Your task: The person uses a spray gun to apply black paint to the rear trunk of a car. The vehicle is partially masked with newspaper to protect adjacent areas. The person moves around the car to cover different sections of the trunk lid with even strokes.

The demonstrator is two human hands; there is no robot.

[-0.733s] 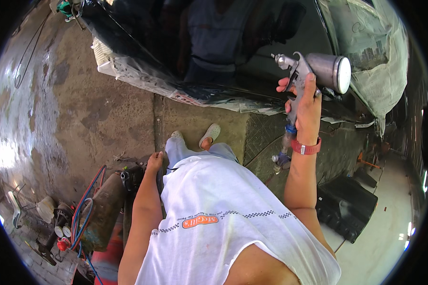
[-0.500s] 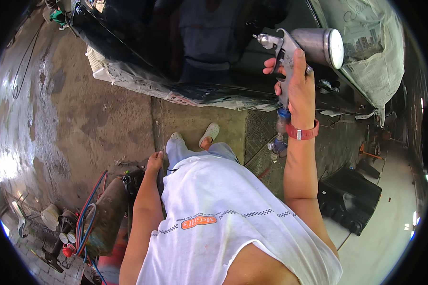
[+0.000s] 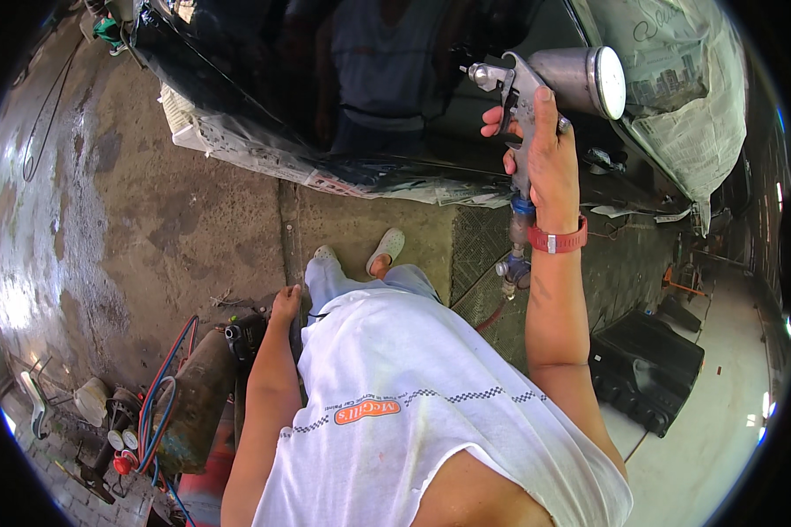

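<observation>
My right hand [image 3: 554, 176] is wrapped round the grip of a silver spray gun [image 3: 525, 92], its fingers by the trigger. The nozzle points left over a glossy black car panel [image 3: 387, 145]; I cannot see any spray. A metal cup [image 3: 571, 75] with a pale lid sits on the gun, tilted to the right. Below the grip hangs an air filter fitting [image 3: 519, 233] with a blue collar, close to my wrist. My left hand [image 3: 286, 303] hangs low beside my leg, apart from the panel. Its fingers are mostly hidden.
Newspaper masking [image 3: 690, 97] covers the car at the right, and more runs along its lower edge. A gas cylinder [image 3: 189, 400] with hoses and gauges stands at my lower left. A black moulded part [image 3: 646, 369] lies at the right. Ridged mats [image 3: 483, 255] cover the floor ahead.
The spray gun and my right hand have shifted slightly left over the black panel. My left hand stays about where it was.
</observation>
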